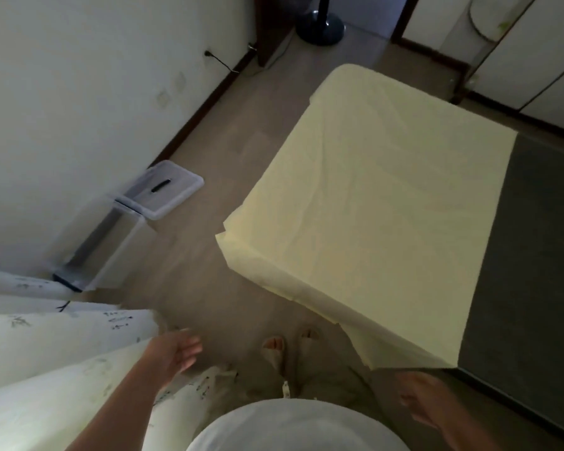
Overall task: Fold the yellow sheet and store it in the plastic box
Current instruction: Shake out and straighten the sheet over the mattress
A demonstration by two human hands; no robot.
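The pale yellow sheet (381,206) lies folded over the corner of a bed, its edges hanging down the near and left sides. A clear plastic box (106,245) stands open on the floor by the left wall, and its lid (163,188) lies flat just behind it. My left hand (176,351) hovers with fingers spread over the floor at lower left, holding nothing. Low at the right, below the sheet's near corner, my right hand (427,402) is open and blurred, not touching the sheet.
A dark grey mattress (528,255) shows to the right of the sheet. White patterned curtains (46,346) hang at lower left. A fan base (319,26) stands at the far end of the floor. My feet in sandals (290,345) stand between box and bed.
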